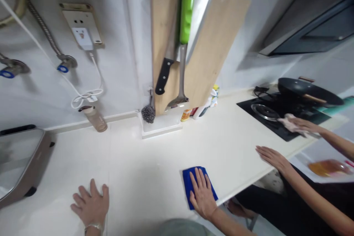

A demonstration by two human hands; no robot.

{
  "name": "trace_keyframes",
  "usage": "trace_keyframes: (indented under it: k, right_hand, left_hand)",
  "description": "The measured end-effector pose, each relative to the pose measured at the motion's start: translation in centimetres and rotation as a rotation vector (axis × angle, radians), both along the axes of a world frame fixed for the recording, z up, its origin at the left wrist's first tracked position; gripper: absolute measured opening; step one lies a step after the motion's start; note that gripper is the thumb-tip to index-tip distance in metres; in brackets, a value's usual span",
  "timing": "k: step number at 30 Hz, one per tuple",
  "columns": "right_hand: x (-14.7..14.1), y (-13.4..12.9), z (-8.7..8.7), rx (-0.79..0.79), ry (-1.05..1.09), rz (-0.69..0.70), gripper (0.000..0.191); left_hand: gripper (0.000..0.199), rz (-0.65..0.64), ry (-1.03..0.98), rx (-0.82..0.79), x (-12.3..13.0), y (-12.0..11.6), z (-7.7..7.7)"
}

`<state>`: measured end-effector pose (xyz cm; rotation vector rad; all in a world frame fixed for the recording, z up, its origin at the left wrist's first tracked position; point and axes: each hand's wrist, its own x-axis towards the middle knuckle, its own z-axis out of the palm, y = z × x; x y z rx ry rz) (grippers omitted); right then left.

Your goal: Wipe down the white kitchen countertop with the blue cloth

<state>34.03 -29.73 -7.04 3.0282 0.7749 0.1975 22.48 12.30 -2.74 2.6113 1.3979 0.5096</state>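
Note:
A folded blue cloth [186, 180] lies on the white countertop [149, 162] near its front edge. On top of it my right hand [203, 193] rests flat, palm down, with the fingers stretched out. To the left, my left hand [92, 204] is spread on the bare counter with nothing in it, and a bracelet shows at its wrist. The cloth's middle is hidden under my right hand.
Another person's hand wipes the black cooktop [287, 131] with a pale cloth [291, 123]; their other hand [272, 156] rests on the counter. A wok [306, 90], cutting board [215, 44], hanging knife [164, 75], bottle [95, 118] and appliance [30, 166] surround the counter.

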Motion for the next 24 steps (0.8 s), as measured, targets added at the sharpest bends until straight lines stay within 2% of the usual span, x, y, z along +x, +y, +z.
trace_keyframes:
  k: [4, 8, 14, 19, 24]
  right_hand:
    - [5.0, 3.8, 0.9, -0.006, -0.012, 0.083, 0.076]
    - [11.0, 7.2, 1.6, 0.005, -0.005, 0.058, 0.072]
    - [17.7, 9.9, 1.5, 0.009, -0.005, 0.085, 0.070]
    - [20.7, 10.9, 1.0, 0.027, -0.025, 0.038, 0.067]
    - [20.2, 11.5, 0.5, 0.080, -0.063, 0.025, 0.066]
  left_hand:
    - [0.065, -0.007, -0.024, 0.015, 0.0, 0.2, 0.2]
    - [0.065, -0.011, -0.025, 0.047, 0.0, 0.2, 0.3]
    - [0.063, 0.018, 0.029, 0.079, 0.0, 0.4, -0.2]
    - [0.063, 0.043, 0.086, 0.022, -0.3, 1.1, -0.8]
    - [0.063, 0.073, 0.098, 0.005, -0.5, 1.5, -0.9]
